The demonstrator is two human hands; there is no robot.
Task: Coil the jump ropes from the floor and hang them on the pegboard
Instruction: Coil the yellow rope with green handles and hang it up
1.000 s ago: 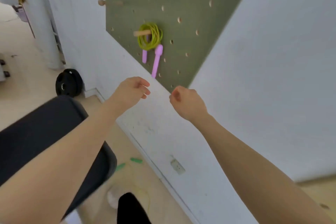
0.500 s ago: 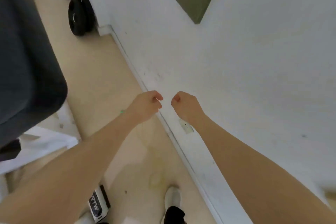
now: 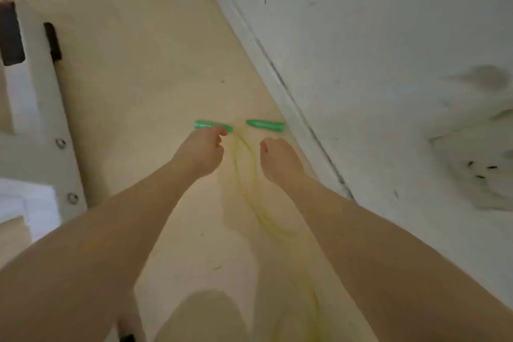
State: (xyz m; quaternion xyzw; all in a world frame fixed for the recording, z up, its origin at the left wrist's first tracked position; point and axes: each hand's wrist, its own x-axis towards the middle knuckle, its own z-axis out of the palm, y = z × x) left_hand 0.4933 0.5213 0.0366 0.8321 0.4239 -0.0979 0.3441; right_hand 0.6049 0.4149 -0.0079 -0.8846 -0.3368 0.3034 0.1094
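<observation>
A jump rope lies on the pale floor by the wall, seen from my head camera. Its two green handles lie end to end: the left handle [image 3: 206, 124] and the right handle [image 3: 266, 125]. The thin yellow cord [image 3: 251, 175] runs from them toward me, between my arms. My left hand [image 3: 202, 150] is loosely curled, its fingertips at the left handle's inner end; I cannot tell whether they touch it. My right hand [image 3: 277, 159] is a closed fist just below the right handle, apart from it. The pegboard is out of view.
A white wall [image 3: 388, 64] with a baseboard [image 3: 280, 83] runs diagonally on the right, close to the right handle. A white frame with screws and black parts [image 3: 52, 108] stands at the left. My knee [image 3: 205, 316] shows at the bottom.
My view has swung down from the pegboard and wall to the floor. Both hands have dropped toward the green handles, which now lie just beyond my fingers.
</observation>
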